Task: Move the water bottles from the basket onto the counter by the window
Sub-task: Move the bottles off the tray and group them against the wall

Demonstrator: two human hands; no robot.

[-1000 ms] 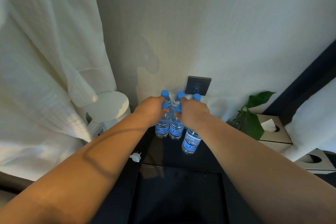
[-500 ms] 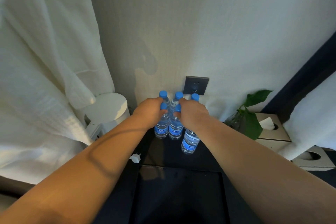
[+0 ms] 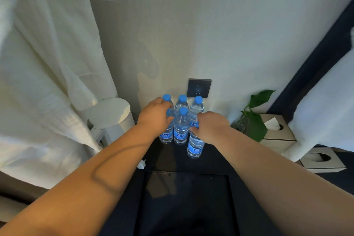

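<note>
Fingers of the left hand (image 3: 156,119) curl down over the top of the front-left bottle (image 3: 166,135). The tips are hidden behind the knuckles, but it reads as a grip on the neck. The right hand (image 3: 212,127) does the same, wrapped round the shoulder of the front-right bottle (image 3: 195,146), which stands a bit forward of the pack. All the water bottles (image 3: 181,130) stand upright in a tight cluster on the dark counter (image 3: 168,159), right against the wall under the socket (image 3: 199,88). They look full, so fairly heavy, with thin, squishy, slick plastic sides. I'd grab at the neck just under the cap, the stiff part. Knock one and it'll topple its neighbours, or hit the plant (image 3: 254,120).
</note>
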